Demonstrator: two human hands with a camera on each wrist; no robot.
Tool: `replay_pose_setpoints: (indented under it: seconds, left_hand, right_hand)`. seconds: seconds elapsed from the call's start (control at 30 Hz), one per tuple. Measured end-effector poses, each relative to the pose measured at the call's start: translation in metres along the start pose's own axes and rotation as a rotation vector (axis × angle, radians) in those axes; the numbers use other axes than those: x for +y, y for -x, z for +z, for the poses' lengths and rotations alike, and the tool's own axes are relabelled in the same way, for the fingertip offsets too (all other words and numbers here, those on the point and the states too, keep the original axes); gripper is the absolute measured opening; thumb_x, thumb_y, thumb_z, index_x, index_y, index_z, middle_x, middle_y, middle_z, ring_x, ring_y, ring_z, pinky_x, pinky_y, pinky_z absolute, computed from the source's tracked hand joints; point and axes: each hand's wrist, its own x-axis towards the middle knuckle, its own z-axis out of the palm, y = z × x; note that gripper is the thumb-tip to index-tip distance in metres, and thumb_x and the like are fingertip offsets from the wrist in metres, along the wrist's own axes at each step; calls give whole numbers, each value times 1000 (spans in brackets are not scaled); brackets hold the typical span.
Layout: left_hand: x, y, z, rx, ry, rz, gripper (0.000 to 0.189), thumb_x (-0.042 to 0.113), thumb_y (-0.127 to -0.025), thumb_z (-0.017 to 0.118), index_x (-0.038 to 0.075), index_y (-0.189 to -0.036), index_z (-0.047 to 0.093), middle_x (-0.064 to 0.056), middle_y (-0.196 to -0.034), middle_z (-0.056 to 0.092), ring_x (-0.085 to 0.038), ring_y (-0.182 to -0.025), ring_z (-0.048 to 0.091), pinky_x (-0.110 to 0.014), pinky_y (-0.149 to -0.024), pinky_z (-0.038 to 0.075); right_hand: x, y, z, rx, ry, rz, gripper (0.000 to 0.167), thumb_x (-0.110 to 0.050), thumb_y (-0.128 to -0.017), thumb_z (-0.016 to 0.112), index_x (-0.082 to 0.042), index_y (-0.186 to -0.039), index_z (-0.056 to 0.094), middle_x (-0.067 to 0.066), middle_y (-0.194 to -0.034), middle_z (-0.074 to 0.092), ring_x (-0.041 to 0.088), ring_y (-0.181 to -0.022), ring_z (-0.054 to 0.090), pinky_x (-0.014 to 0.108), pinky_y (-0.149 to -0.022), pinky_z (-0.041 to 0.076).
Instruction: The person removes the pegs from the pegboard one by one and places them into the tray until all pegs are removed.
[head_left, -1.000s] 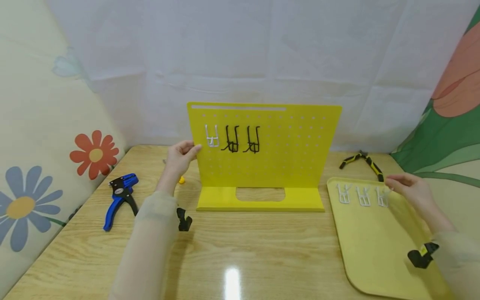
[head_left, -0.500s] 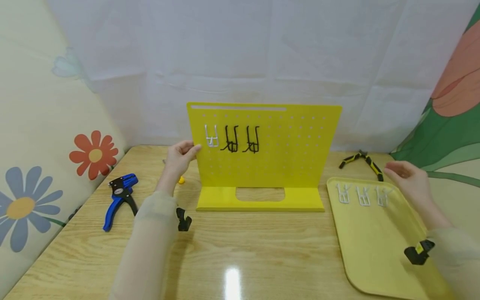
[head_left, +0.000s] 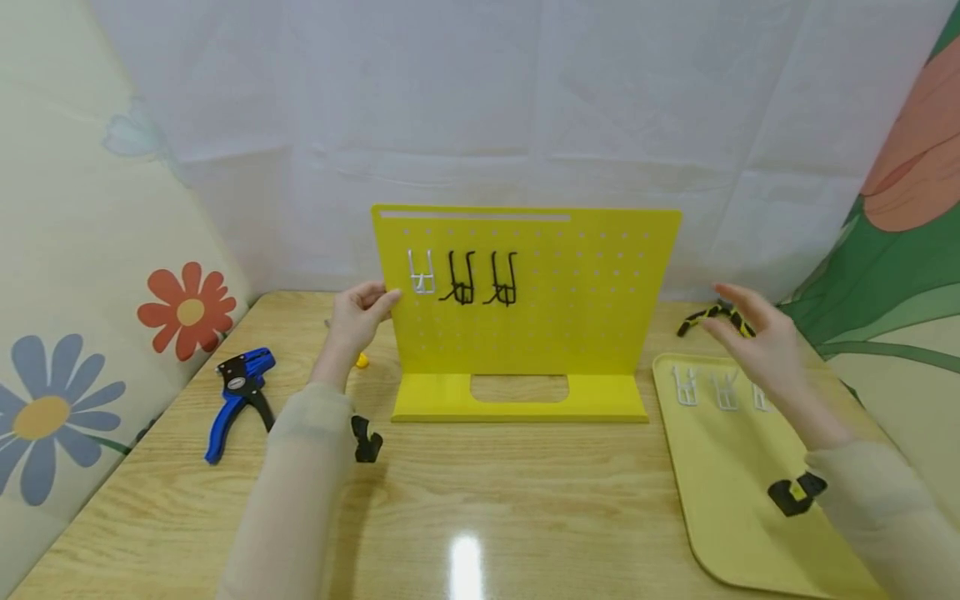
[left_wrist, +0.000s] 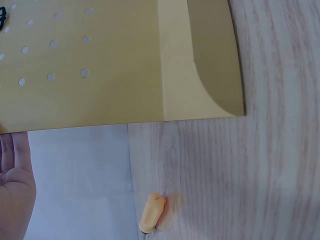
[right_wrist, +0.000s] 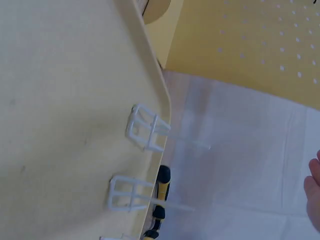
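At its left edge, a yellow pegboard stand is gripped by my left hand, thumb in front and the other fingers partly behind. One white wire hook and two black wire hooks, a left one and a right one, hang on the board's upper left. My right hand hovers above the far end of the yellow tray, thumb and fingers apart, holding nothing. White wire hooks lie in a row on that tray; the rightmost is partly behind the hand.
Blue-and-black wire strippers lie at the left of the table. A small tool with a yellow-orange handle lies left of the stand. Behind the tray are black-and-yellow pliers, partly covered by the right hand.
My right hand has moved left and up from the tray's far right corner, with its thumb and fingers spreading apart. The left hand stays on the board's edge.
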Motion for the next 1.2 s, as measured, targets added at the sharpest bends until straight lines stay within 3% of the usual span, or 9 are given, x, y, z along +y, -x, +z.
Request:
replay_pose_setpoints:
  seconds: [0.2,0.3,0.43,0.53,0.6,0.73,0.87,1.0,1.2]
  left_hand:
    - [4,3,-1,-6,-17,-19,34,15,-93,60,-12,-112,58,27,-70,60,7,-70,57,-10,-69,54]
    - [4,2,-1,-11,-8,-29,34,15,-93,60,-12,-113,57,27,-70,60,7,-71,57,-11,-70,55]
    - [3,2,-1,-13,6,-22,33,14,-92,60,-13,-112,57,26,-70,61,8,-71,58,-10,-70,55]
    - [3,2,0,-11,14,-6,30,14,-92,60,-12,-109,58,27,-70,61,9,-72,59,-9,-69,54]
    - [2,2,0,-10,29,-1,26,13,-92,60,-9,-106,60,26,-70,62,9,-72,59,-9,-68,54]
    - [1,1,-1,-8,38,-1,17,12,-92,61,-2,-101,62,25,-70,62,9,-71,59,-9,-68,54]
    - [2,1,-1,-9,24,-2,20,13,-92,60,-4,-103,61,25,-70,62,9,-71,59,-9,-68,54]
    - [2,1,-1,-8,14,-6,25,14,-92,61,-8,-105,60,25,-70,61,8,-70,59,-10,-68,54]
    - [-1,0,-1,-2,26,-6,14,14,-92,61,2,-99,62,24,-69,61,7,-69,58,-10,-68,55]
  right_hand:
    - [-20,-9,27,-31,24,-139,52,0,-81,71,-3,-130,54,18,-130,55,-10,-121,42,6,-103,34]
    - [-25,-13,38,-60,49,-199,55,1,-80,72,-3,-131,53,17,-131,55,11,-127,47,24,-108,40]
    - [-30,-17,52,-84,34,-255,58,2,-78,73,-3,-132,53,15,-132,56,33,-124,48,29,-109,40]
    - [-35,-19,62,-96,-9,-298,59,4,-76,74,0,-130,53,15,-131,56,34,-122,50,16,-109,35]
    - [-40,-20,69,-108,-29,-330,60,5,-74,75,2,-130,53,16,-131,56,34,-121,51,15,-109,34]
    - [-48,-24,82,-118,-57,-419,62,8,-70,77,6,-127,53,19,-129,56,35,-119,52,17,-109,36]
    - [-58,-29,95,-142,-65,-490,64,7,-68,78,7,-127,52,21,-129,56,35,-118,53,24,-110,39]
    - [-69,-32,107,-174,-45,-519,66,3,-70,79,5,-129,51,20,-130,55,34,-120,53,35,-109,41]
    - [-80,-37,124,-202,-69,-558,61,3,-71,78,6,-127,53,20,-128,57,34,-119,54,37,-106,44]
